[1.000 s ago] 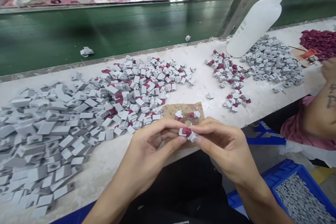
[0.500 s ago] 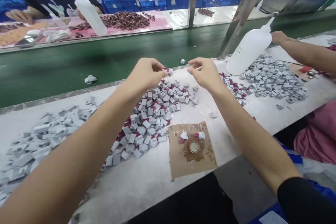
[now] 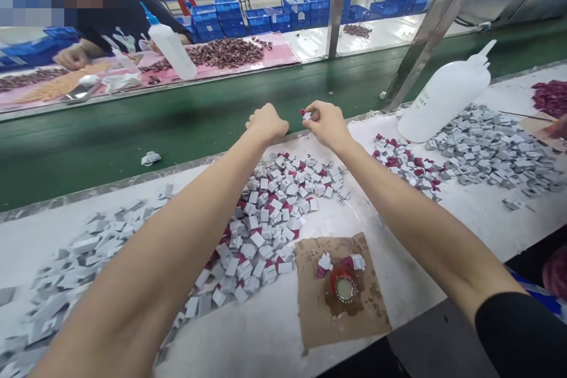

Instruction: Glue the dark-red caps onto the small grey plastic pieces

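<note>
My right hand (image 3: 326, 121) pinches a small grey-white and dark red plastic part (image 3: 306, 116) at the near edge of the green belt (image 3: 208, 136). My left hand (image 3: 268, 123) is beside it over the same edge, back towards me and fingers curled; whatever it may hold is hidden. Below both hands lies a heap of grey parts with dark red pieces (image 3: 266, 218). Nearer me is a cardboard square (image 3: 343, 331), wet in places, with a red-rimmed bottle cap (image 3: 345, 289) and two grey-and-red parts (image 3: 325, 261) on it.
Plain grey parts (image 3: 80, 260) spread at the left, and another grey heap (image 3: 500, 147) at the right. A large white squeeze bottle (image 3: 443, 100) leans beside a slanted metal post (image 3: 425, 41). One pale part (image 3: 151, 158) lies on the belt. Across it, a co-worker's hand (image 3: 73, 57) is visible.
My left hand has turned over and its grey-and-red part is out of sight. A grey-and-red part now shows in my right fingers. The camera view has shifted, so the table appears lower.
</note>
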A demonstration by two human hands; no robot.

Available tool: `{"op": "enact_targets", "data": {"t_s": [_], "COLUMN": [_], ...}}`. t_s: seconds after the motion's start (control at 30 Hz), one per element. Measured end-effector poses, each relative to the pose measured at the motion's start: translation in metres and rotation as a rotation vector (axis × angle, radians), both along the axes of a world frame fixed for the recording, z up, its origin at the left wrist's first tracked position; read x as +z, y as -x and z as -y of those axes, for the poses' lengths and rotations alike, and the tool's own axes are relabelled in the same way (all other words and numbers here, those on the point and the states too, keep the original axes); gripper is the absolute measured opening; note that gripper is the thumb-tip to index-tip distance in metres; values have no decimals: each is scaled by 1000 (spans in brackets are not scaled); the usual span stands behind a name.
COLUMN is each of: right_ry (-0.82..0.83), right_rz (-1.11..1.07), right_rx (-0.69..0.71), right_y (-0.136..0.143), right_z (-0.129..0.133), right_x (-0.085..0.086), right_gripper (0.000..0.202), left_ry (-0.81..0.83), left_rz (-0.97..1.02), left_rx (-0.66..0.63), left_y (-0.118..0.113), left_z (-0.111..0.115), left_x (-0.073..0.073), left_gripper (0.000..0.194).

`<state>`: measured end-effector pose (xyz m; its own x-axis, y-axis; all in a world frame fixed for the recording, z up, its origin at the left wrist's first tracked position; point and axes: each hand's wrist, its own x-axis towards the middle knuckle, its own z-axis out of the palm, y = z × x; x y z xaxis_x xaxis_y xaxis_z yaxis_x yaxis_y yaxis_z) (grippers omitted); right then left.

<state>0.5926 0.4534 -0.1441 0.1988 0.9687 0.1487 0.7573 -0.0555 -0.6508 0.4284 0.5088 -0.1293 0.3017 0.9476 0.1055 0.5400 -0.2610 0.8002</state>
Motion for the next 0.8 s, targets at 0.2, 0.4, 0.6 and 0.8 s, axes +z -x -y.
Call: {"op": "enact_targets", "data": {"t_s": [0.2, 0.4, 0.6, 0.8], "right_ry": [-311, -268, -125, -78], "right_rz": [-152, -517, -815, -713], "right_rx": [146, 184, 107, 142], "right_y": [7, 21, 39, 36], "right_z": [96, 220, 303, 340], "right_x": [23, 40, 34, 9], "right_gripper": [14, 38, 17, 17], "left_ry": [118, 101, -19, -92], "left_rz": [123, 297, 327, 147], "left_rx": [-124, -234, -138, -139], "left_y": [16, 46, 64, 99], "left_z": [92, 212, 313, 357], "left_x": [40, 52, 32, 7], "left_gripper": [18, 21, 15, 11]}}
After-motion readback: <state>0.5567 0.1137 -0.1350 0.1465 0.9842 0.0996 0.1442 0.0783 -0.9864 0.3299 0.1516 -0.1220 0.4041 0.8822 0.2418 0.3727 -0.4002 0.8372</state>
